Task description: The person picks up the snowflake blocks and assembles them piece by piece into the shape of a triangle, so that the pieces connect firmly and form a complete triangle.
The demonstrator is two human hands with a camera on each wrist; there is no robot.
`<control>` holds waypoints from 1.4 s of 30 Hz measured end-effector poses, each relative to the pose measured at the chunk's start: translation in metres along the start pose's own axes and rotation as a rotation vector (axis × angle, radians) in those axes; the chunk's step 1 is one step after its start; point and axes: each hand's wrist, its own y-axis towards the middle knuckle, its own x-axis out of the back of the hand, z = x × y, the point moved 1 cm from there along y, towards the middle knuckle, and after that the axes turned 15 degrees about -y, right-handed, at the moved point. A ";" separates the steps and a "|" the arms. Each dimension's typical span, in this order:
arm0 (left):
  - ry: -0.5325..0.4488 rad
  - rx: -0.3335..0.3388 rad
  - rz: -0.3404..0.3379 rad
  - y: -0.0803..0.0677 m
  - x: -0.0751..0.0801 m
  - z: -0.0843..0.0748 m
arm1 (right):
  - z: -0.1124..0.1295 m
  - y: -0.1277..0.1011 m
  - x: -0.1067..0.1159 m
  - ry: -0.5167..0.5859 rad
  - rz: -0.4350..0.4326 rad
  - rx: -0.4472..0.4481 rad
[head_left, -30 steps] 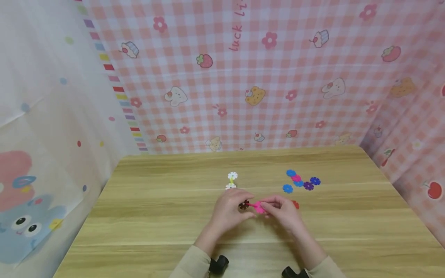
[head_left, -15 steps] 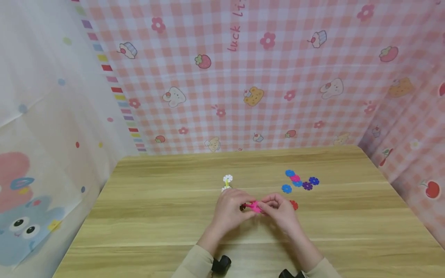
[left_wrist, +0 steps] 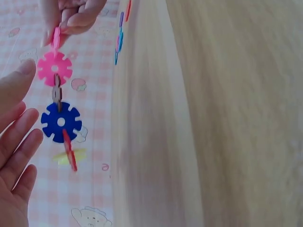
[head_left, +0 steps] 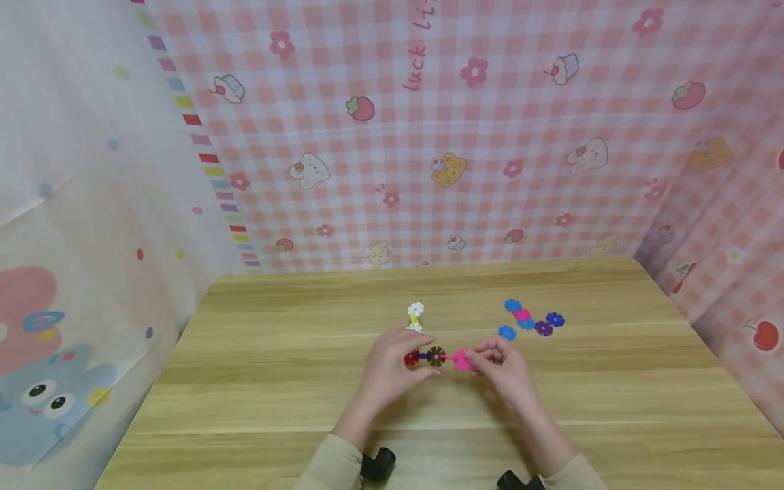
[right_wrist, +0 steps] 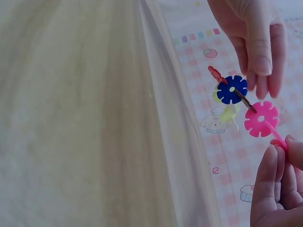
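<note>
My right hand [head_left: 505, 371] pinches the end pink disc [left_wrist: 56, 40] of a chain of notched plastic snowflake discs. From it the chain runs through a second pink disc [right_wrist: 262, 119], a brown disc [head_left: 436, 356] and a dark blue disc [left_wrist: 61, 122] to a red disc [left_wrist: 70, 151]. Neighbouring discs slot together crosswise. My left hand [head_left: 392, 367] is beside the chain's red and blue end, thumb and fingers spread; in the left wrist view a gap shows between its fingertips and the discs.
Beyond my left hand is a short white and yellow disc chain [head_left: 415, 318]. Loose discs lie at the back right: a blue disc [head_left: 507, 333], a purple disc [head_left: 543, 328] and several others. A patterned cloth [head_left: 392, 136] hangs behind the wooden table [head_left: 257, 381].
My hands first came closer together, then my left hand drew left off the chain, leaving the brown, blue and red discs in sight. My right hand keeps its pinch on the pink disc.
</note>
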 end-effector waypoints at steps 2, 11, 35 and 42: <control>0.006 0.014 0.006 0.000 0.001 0.000 | 0.001 0.000 0.002 0.010 -0.004 -0.001; 0.011 -0.066 0.042 0.007 -0.010 -0.003 | 0.003 -0.001 -0.002 0.035 -0.003 0.002; -0.029 0.036 0.036 0.008 -0.019 -0.004 | -0.023 0.022 0.059 -0.481 0.007 0.238; -0.013 0.057 0.051 0.007 -0.019 -0.003 | -0.039 0.025 0.084 -0.574 0.060 0.251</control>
